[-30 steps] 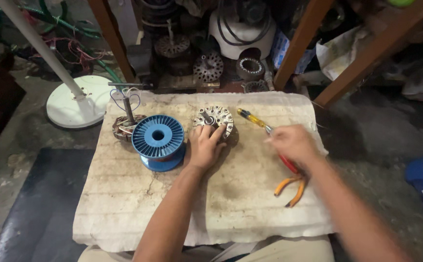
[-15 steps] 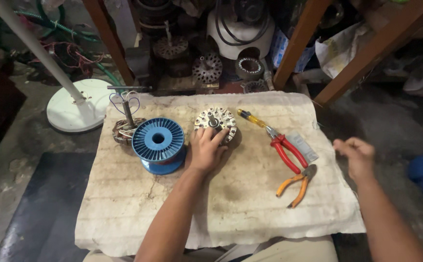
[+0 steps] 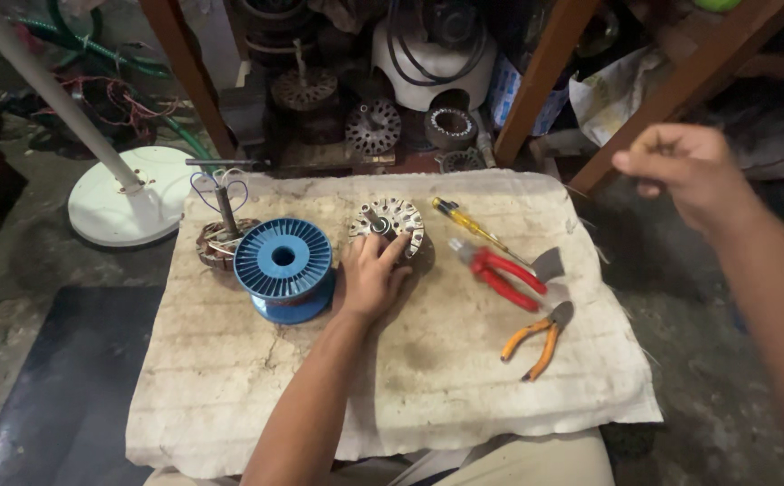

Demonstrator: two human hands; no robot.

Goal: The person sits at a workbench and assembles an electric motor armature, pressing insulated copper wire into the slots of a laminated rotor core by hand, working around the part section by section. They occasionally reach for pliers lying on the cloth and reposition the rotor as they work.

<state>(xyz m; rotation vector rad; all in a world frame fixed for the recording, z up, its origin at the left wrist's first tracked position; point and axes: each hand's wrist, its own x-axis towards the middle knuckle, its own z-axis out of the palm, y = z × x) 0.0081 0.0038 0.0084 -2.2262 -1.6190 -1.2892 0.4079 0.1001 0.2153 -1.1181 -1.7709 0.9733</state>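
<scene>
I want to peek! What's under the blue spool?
The blue spool sits on a stained white cloth that covers the work surface. What lies directly beneath the spool and under the cloth is hidden.

The left hand point(image 3: 372, 274) covers the near edge of the motor stator point(image 3: 388, 226), so the grip there cannot be made out. The blue spool point(image 3: 284, 267) hides part of the wound coil point(image 3: 219, 241) behind it. The right hand point(image 3: 684, 168) is motion-blurred, its fingers indistinct, and its forearm runs off the frame's right edge.
</scene>
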